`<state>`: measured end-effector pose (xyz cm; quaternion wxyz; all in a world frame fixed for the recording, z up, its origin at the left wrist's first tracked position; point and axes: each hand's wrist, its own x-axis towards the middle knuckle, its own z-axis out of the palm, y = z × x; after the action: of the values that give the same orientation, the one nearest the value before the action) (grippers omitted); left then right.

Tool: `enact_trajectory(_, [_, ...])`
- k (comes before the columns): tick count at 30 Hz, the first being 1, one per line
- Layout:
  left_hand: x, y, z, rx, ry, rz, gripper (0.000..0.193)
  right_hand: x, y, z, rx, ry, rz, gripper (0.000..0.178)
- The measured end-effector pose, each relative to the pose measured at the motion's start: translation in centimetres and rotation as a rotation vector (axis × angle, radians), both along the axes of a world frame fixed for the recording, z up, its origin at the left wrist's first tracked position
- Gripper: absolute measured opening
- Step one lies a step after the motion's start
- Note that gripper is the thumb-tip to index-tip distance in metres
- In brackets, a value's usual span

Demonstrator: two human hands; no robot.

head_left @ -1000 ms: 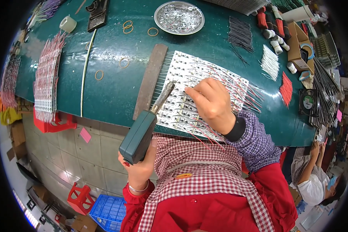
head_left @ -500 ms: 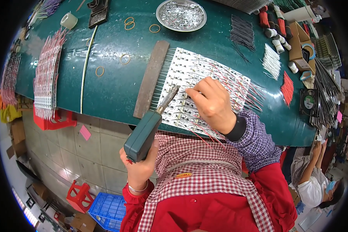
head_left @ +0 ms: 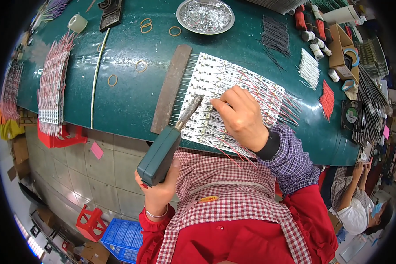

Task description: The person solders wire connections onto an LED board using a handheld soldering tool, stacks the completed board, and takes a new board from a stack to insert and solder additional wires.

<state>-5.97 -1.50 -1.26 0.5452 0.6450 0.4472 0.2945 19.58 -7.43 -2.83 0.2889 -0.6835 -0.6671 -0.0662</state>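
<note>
My left hand (head_left: 162, 190) is wrapped round the green body of a soldering gun (head_left: 159, 155). Its metal tip points up and right, over a white panel of small circuit boards (head_left: 202, 72); I cannot tell if it touches. Red and black wires stick out from the panel's boards. Above the panel's middle, my right hand (head_left: 242, 116) is closed in a pinch just right of the tip. Whatever is between its fingers is too small to make out. A flat brown bar (head_left: 173, 86) lies along the panel's left edge, across a row of thin wires.
On the green table (head_left: 127, 101) stands a metal bowl of silvery bits (head_left: 205, 17). Black wires (head_left: 275, 36), white wires (head_left: 309, 69) and red wires (head_left: 327, 100) lie right. Wired panels (head_left: 55, 86) and rubber bands (head_left: 113, 80) lie left. Another person (head_left: 361, 204) is at far right.
The soldering gun has shifted slightly down and left with my left hand. My right hand stays almost in place.
</note>
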Motion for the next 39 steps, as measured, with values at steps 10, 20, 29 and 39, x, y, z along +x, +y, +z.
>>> enact_trajectory(10, [-0.3,-0.3,0.0,0.078,0.027,0.023,0.022,-0.1,0.0,0.2,0.049,0.026,-0.002,0.028])
enact_trajectory(20, [-0.9,-0.5,0.6,0.085,0.054,-0.038,0.016,-0.6,-0.6,0.0,0.012,0.006,0.01,0.025])
enact_trajectory(29, [-1.2,-0.7,0.4,0.082,0.043,0.007,0.017,-0.6,-0.8,0.2,0.055,0.109,0.048,0.024])
enact_trajectory(39, [-1.3,-0.6,0.3,0.077,0.022,-0.042,0.019,-0.7,-0.8,0.3,0.007,0.07,0.053,0.025])
